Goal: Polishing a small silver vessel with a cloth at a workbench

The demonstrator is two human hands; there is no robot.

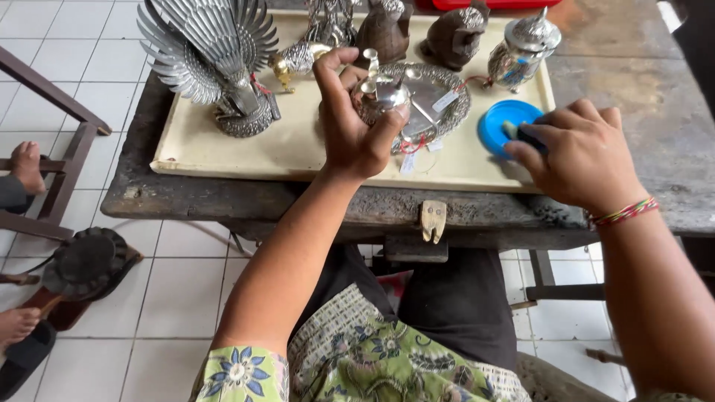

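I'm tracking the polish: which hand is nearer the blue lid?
Right. The right hand rests against the blue lid with a dark tool. The left hand is off to its left, its grip on a small silver pot.

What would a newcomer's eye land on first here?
Most likely the big silver bird figure with fanned wings, standing at the left end of the cream tray. Next, the left hand at the tray's middle, gripping a small shiny silver pot over an ornate silver plate. To the right, the right hand presses a dark tool into a bright blue round container.
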